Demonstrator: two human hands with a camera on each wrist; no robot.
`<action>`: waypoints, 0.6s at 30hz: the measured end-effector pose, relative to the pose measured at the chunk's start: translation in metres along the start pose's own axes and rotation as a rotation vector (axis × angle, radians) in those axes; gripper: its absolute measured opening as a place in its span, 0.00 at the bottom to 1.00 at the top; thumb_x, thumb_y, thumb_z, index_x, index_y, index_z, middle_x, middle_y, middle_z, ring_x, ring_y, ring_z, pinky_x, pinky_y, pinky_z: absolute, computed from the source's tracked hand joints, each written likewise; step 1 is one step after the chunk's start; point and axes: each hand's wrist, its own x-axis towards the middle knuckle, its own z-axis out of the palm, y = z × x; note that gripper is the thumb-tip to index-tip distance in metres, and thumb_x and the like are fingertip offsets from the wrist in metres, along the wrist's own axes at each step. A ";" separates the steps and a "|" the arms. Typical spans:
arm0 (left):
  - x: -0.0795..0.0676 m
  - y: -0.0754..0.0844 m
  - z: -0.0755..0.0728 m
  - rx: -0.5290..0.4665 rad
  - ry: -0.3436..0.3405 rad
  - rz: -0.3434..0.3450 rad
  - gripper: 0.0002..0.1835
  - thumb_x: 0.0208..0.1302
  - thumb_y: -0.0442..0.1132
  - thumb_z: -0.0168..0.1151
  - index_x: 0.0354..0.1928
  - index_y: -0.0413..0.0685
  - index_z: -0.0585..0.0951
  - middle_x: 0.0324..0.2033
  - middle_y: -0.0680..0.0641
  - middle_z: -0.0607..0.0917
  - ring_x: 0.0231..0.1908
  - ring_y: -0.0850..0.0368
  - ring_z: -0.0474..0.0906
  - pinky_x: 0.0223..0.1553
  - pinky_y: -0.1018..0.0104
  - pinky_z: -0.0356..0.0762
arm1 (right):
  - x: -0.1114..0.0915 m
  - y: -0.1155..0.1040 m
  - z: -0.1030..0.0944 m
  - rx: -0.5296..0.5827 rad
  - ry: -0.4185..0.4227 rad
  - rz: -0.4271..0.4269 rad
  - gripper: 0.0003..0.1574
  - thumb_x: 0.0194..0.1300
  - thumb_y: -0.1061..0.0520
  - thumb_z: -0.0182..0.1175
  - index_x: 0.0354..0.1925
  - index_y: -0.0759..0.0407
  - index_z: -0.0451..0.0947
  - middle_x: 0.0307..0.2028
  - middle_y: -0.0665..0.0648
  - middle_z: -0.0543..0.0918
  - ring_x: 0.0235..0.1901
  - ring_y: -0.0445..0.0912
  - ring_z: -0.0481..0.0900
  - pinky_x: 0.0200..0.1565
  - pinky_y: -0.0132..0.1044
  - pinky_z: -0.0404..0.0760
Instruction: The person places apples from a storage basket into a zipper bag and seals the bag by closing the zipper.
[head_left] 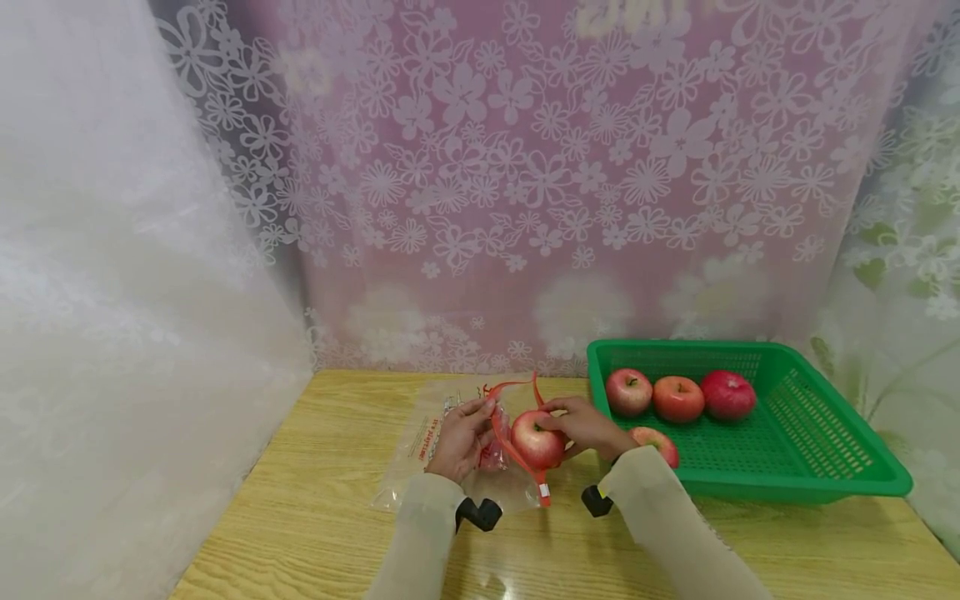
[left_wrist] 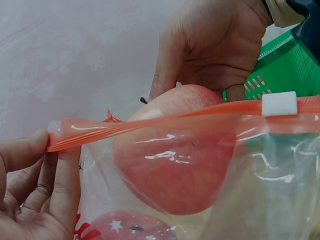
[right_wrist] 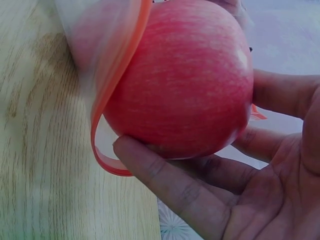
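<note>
My right hand (head_left: 587, 427) holds a red apple (head_left: 537, 440) between thumb and fingers at the mouth of a clear zip bag (head_left: 405, 467). In the left wrist view the apple (left_wrist: 175, 160) shows through the film, its lower part behind the orange zip edge (left_wrist: 150, 124). My left hand (head_left: 461, 437) pinches that edge between thumb and fingers, and the mouth gapes around the apple. A white slider (left_wrist: 279, 104) sits on the zip strip. Lower in the bag lies another apple (left_wrist: 127, 227). The right wrist view shows the right fingers (right_wrist: 170, 180) under the held apple.
A green plastic basket (head_left: 780, 487) stands to the right on the wooden table (head_left: 300, 500). Inside it are several apples, among them a dark red one (head_left: 727, 395); the right forearm partly covers the nearest apple (head_left: 656, 444). A flowered curtain (head_left: 525, 208) hangs behind the table.
</note>
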 end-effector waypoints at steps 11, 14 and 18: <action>0.002 0.001 0.002 0.037 0.049 -0.001 0.16 0.69 0.31 0.56 0.55 0.28 0.76 0.33 0.50 0.85 0.31 0.64 0.82 0.34 0.74 0.83 | -0.001 -0.001 -0.003 0.024 0.015 0.008 0.20 0.71 0.60 0.54 0.56 0.71 0.72 0.35 0.61 0.79 0.29 0.52 0.78 0.35 0.45 0.87; 0.002 0.002 0.002 0.046 0.069 0.007 0.15 0.69 0.32 0.57 0.54 0.30 0.77 0.35 0.49 0.85 0.31 0.64 0.81 0.33 0.74 0.83 | -0.001 -0.001 -0.003 0.024 0.012 -0.004 0.19 0.71 0.60 0.54 0.54 0.71 0.72 0.37 0.59 0.80 0.30 0.51 0.79 0.37 0.46 0.87; 0.001 0.001 0.002 0.043 0.081 0.011 0.13 0.69 0.32 0.57 0.52 0.32 0.79 0.33 0.49 0.85 0.30 0.63 0.81 0.32 0.74 0.83 | -0.001 -0.001 -0.003 0.021 0.008 -0.014 0.18 0.70 0.60 0.54 0.53 0.71 0.73 0.38 0.60 0.81 0.32 0.52 0.80 0.38 0.47 0.86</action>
